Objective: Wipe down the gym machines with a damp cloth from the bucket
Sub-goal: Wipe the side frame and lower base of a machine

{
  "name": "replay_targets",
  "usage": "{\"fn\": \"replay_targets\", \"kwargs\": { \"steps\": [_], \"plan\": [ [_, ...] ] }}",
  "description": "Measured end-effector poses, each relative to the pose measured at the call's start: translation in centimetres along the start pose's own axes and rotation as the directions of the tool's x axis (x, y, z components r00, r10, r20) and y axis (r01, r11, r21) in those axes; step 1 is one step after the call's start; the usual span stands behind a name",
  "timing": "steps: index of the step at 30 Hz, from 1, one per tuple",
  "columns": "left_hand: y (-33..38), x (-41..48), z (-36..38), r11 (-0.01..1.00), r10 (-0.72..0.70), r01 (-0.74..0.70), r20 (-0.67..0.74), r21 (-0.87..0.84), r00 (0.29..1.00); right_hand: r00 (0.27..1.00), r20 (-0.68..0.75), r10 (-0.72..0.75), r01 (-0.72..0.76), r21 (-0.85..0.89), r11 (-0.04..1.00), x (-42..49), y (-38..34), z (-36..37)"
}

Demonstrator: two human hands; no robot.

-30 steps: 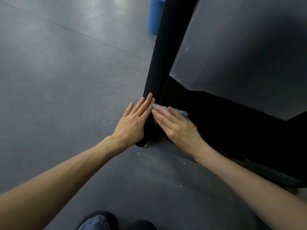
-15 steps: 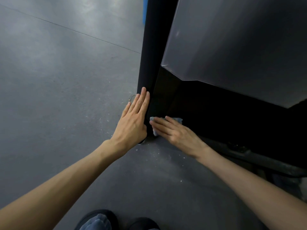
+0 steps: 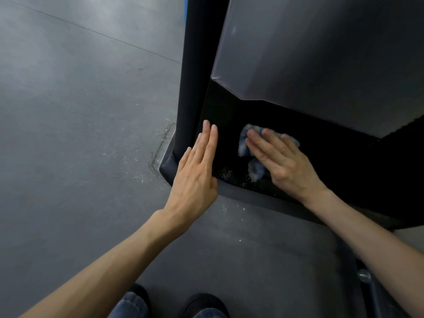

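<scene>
Pressing the cloth [image 3: 246, 138] flat on the black base [image 3: 325, 148] with the right hand [image 3: 282, 166], fingers [image 3: 258, 144] straight, curled round nothing; laying the left hand [image 3: 197, 177] flat too, fingers straight and together, just left of the cloth, not touching it, beside the post [image 3: 195, 65]; white specks [image 3: 226, 174] between the hands; grey panel [image 3: 321, 53] above; floor [image 3: 68, 145] around.

The crumpled blue-grey cloth [image 3: 244, 141], right of the black upright machine post [image 3: 197, 65], is largely hidden beneath the flat fingers of the right hand [image 3: 278, 161]. The post and the grey angled panel [image 3: 321, 53] to its right run off the top edge. A blue sliver [image 3: 185, 8] left of the post is too narrow to identify. Dark shoes [image 3: 204, 302] below the post are cut off by the bottom edge.
</scene>
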State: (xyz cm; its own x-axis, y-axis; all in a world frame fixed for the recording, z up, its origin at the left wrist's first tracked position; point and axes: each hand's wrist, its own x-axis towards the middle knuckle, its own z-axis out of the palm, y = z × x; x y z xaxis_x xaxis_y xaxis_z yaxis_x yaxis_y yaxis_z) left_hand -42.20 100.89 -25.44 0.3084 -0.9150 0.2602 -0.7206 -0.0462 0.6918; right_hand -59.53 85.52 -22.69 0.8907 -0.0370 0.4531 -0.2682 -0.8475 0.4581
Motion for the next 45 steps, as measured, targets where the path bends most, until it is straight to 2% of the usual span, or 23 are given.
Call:
{"fn": "replay_targets", "kwargs": {
  "steps": [5,7,10,12,13,15,17,19,21,23,25,26,30,31,33,36,38,40,43,45],
  "plan": [
    [-1.1,0.1,-1.4,0.997,0.031,-0.037,0.084,0.068,0.996,0.993,0.099,-0.057,0.065,-0.077,0.995,-0.6,-0.5,0.2],
    [-1.4,0.1,-1.5,0.998,0.032,-0.036,0.092,0.044,0.995,0.998,0.017,-0.063,0.064,-0.062,0.996,0.7,0.6,-1.5],
    [-1.6,0.1,-1.2,1.000,0.009,-0.008,0.104,-0.007,0.995,0.979,-0.202,0.038,-0.059,-0.099,0.993,2.5,2.1,-2.7],
    [-1.6,0.1,-1.1,1.000,0.007,-0.005,0.107,-0.024,0.994,0.964,-0.246,0.098,-0.115,-0.057,0.992,2.7,1.5,-1.9],
    [-1.5,0.1,-1.1,1.000,0.008,-0.005,0.107,-0.025,0.994,0.973,-0.210,0.098,-0.103,-0.014,0.995,2.3,0.8,-1.2],
    [-1.6,0.1,-1.3,1.000,0.008,-0.007,0.113,-0.013,0.994,0.998,-0.063,-0.003,0.007,0.052,0.999,0.5,-0.9,0.8],
    [-1.8,0.2,-1.5,1.000,0.005,-0.006,0.114,0.010,0.993,0.982,0.106,-0.159,0.151,0.077,0.985,-1.4,-2.3,2.4],
    [-1.9,0.3,-1.4,0.999,0.007,-0.012,0.093,0.047,0.996,0.953,0.188,-0.237,0.226,0.078,0.971,-1.9,-2.6,2.8],
    [-1.8,0.3,-1.2,0.999,0.000,-0.004,0.073,0.046,0.997,0.971,0.113,-0.210,0.200,0.097,0.975,-0.8,-2.1,2.3],
    [-1.7,0.5,-1.0,1.000,0.006,-0.007,0.062,0.011,0.998,0.995,-0.014,-0.100,0.101,0.105,0.989,0.5,-1.5,1.6],
    [-2.0,0.7,-1.1,1.000,0.023,-0.022,0.050,-0.009,0.998,0.998,-0.069,0.005,0.002,0.105,0.994,0.7,-1.9,1.6],
    [-2.2,0.7,-1.2,0.999,0.036,-0.036,0.040,-0.007,0.999,0.999,-0.045,0.027,-0.022,0.118,0.993,0.1,-2.5,2.0],
    [-3.3,1.0,-2.3,0.989,0.135,-0.131,-0.058,0.066,0.989,0.975,0.222,-0.017,-0.032,0.215,0.976,-3.1,-4.8,4.0],
    [-3.5,1.3,-2.7,0.983,0.164,-0.155,-0.090,0.099,0.982,0.971,0.238,-0.019,-0.041,0.246,0.968,-2.9,-5.1,3.8],
    [-3.9,2.1,-3.4,0.961,0.232,-0.204,-0.143,0.186,0.962,0.990,0.137,-0.034,-0.006,0.278,0.961,-1.1,-5.4,3.2],
    [-4.1,3.0,-3.9,0.959,0.219,-0.164,-0.234,0.231,0.947,0.993,-0.098,-0.068,0.086,0.196,0.977,3.5,-5.6,1.7],
    [-4.6,3.6,-4.1,0.974,0.125,-0.066,-0.275,0.216,0.953,0.987,-0.156,-0.034,0.043,0.058,0.997,5.8,-6.0,1.8],
    [-5.1,4.2,-4.4,0.984,0.053,-0.010,-0.239,0.180,0.970,0.996,-0.089,-0.025,0.013,-0.136,0.991,6.4,-7.0,2.8],
    [-5.7,4.5,-4.9,0.993,0.040,-0.021,-0.158,0.120,0.987,0.986,0.137,-0.093,0.137,-0.357,0.924,4.7,-8.9,5.1],
    [-5.8,4.4,-5.1,0.994,0.038,-0.025,-0.118,0.108,0.992,0.955,0.266,-0.132,0.235,-0.405,0.883,4.0,-9.8,6.6]
  ]
}}
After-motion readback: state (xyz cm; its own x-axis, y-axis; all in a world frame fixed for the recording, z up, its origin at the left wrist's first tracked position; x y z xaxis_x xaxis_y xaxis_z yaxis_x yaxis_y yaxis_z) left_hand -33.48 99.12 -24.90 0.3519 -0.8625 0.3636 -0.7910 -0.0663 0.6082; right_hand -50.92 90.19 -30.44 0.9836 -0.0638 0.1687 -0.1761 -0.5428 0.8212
